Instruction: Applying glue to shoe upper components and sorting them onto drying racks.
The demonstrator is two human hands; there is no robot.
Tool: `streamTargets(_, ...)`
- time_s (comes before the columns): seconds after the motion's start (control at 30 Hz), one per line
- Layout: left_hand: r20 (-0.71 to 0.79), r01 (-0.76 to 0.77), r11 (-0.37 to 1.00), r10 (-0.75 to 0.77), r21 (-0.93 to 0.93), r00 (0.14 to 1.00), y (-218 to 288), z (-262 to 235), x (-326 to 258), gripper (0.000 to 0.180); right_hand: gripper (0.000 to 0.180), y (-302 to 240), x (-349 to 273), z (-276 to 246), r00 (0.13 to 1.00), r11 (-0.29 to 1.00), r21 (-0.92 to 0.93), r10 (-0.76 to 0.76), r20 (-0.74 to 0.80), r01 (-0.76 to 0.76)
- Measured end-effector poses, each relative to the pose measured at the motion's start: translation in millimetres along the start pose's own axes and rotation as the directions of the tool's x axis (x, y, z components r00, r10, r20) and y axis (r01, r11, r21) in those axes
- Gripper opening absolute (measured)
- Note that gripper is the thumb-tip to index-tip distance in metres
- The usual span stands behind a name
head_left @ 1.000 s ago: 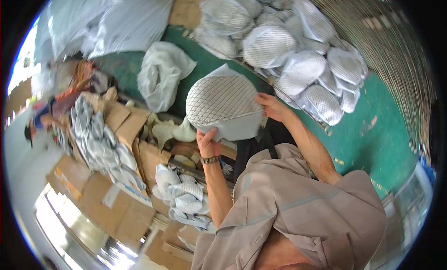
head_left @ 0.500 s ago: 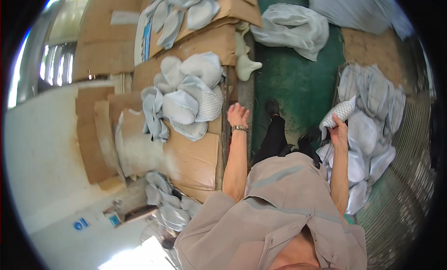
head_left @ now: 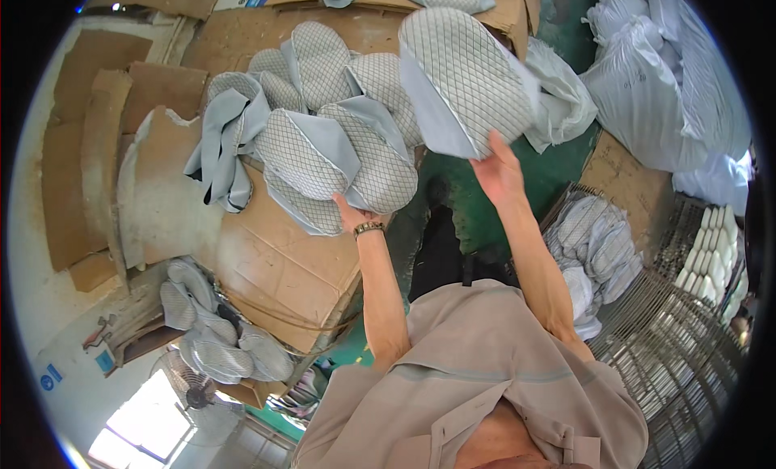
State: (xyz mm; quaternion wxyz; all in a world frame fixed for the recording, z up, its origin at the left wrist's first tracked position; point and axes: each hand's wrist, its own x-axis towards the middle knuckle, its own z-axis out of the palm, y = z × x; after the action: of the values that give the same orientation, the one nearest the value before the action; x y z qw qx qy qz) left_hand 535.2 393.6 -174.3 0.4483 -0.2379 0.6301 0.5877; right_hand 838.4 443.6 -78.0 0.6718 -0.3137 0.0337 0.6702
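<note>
My right hand (head_left: pixel 497 171) grips the lower edge of a grey slipper (head_left: pixel 461 77), raised with its diamond-quilted sole facing up. My left hand (head_left: pixel 354 216) is closed on the near edge of another quilted slipper (head_left: pixel 303 155), which rests in a loose pile on the cardboard-covered table; some of its fingers are hidden. More slippers (head_left: pixel 319 61) of the same kind overlap behind it. Beside the pile, at its left, grey slippers (head_left: pixel 230 141) are bunched together on their sides.
Flattened cardboard (head_left: pixel 275 267) covers the table. A second heap of slippers (head_left: pixel 594 238) lies at the right by a wire rack (head_left: pixel 647 340). White sacks (head_left: pixel 655 81) stand at the far right. A fan (head_left: pixel 194 388) and more slippers (head_left: pixel 214 340) are at the lower left.
My right hand has brought a slipper from the right-hand heap over toward the table pile, where its sole now faces up. My left hand has moved onto the pile and taken hold of a slipper.
</note>
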Motion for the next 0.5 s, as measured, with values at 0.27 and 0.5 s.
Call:
streamTargets(0.27, -0.03, -0.101, 0.994, 0.103, 0.041, 0.994, 24.7, 55.1, -7.7, 0.1, 0.065, 82.6, 108.0, -18.1, 0.93, 0.812, -0.477, 0.209, -0.301, -0.337)
streamTargets(0.5, 0.121, -0.339, 0.939, 0.344, -0.064, 0.931, 59.5, 46.9, -28.5, 0.068, 0.029, 47.2, 109.1, 10.0, 0.908, 0.841, -0.417, 0.186, -0.375, -0.344)
